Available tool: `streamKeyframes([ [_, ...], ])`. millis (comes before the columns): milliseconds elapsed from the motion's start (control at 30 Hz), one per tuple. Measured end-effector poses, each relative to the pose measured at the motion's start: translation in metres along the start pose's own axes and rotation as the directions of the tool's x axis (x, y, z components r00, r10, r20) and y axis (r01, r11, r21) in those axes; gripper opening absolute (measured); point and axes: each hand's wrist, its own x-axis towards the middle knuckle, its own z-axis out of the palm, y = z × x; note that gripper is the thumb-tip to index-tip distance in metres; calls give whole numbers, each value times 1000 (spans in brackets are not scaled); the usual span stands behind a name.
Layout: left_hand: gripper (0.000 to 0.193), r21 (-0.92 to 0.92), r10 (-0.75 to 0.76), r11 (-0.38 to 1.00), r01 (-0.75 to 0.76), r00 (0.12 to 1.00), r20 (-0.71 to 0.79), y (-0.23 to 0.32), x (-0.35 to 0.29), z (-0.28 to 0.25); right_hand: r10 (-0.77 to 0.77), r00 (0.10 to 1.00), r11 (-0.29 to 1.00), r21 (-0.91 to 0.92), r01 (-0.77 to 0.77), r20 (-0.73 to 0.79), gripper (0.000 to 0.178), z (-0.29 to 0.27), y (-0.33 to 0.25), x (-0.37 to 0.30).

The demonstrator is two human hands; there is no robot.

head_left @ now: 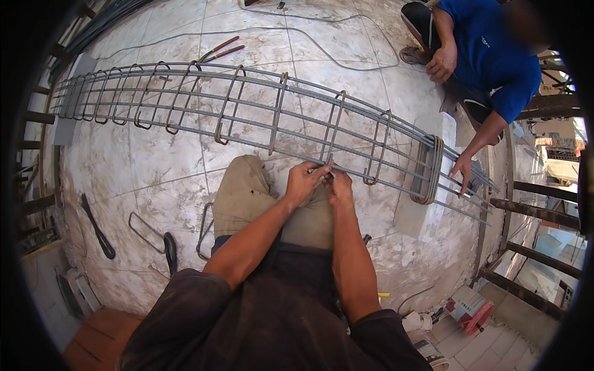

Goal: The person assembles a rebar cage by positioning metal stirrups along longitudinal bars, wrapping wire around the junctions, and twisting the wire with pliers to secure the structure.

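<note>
A long cage of steel reinforcing bars (241, 111) lies across in front of me, with bent stirrups (276, 114) spaced along it. At its near lower bar, my left hand (303, 185) has its fingers closed beside the foot of one stirrup (333, 127). Close against it, my right hand (338, 187) is also closed, its fingertips meeting the left ones. Whatever is pinched between them is too small to make out. A bunch of stirrups (427, 170) is gathered at the cage's right end. There, a co-worker's hand (461, 172) touches the bar ends.
Pincers with red handles (221, 49) lie beyond the cage. White blocks (455, 133) support its ends. Loose bent stirrups (145, 232) and a black strap-like piece (98, 227) lie on the tiled floor at left. A bucket (471, 309) lies at lower right; a co-worker in blue (489, 55) crouches at right.
</note>
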Motion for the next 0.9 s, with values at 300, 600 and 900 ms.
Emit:
streamKeyframes([
  [300, 33, 131, 85, 988, -79, 995, -42, -4, 1, -3, 14, 991, 960, 276, -52, 136, 39, -2, 10, 4],
  [600, 41, 176, 72, 983, -56, 993, -89, -2, -4, -7, 114, 993, 986, -123, -115, -9, 39, 19, -45, -76],
  [900, 36, 151, 82, 986, -65, 990, -111, 8, -7, 2, -317, 758, -343, -814, 468, 570, 28, 44, -111, -39],
])
